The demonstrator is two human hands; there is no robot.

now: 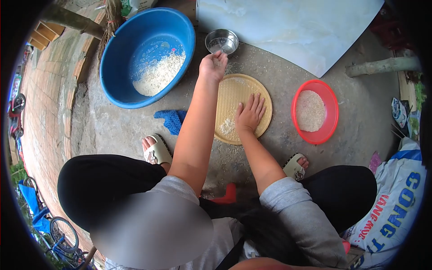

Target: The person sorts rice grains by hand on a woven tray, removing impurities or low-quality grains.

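My left hand (pixel 213 66) is turned palm up with its fingers curled, and a few pale grains show in it. It is just in front of a small metal bowl (pixel 222 42) and beyond the far left edge of a round woven tray (pixel 231 96). My right hand (pixel 251 114) lies flat on the tray with fingers spread. Near the tray's lower left edge is a small heap of white grains (pixel 227 127), left of my right wrist.
A big blue basin (pixel 118 60) at the upper left holds white grains. Right of the tray is a red basin (pixel 334 118) of grains. A pale sheet (pixel 288 27) lies at the top. A blue cloth (pixel 172 121) and a printed sack (pixel 391 202) are on the ground.
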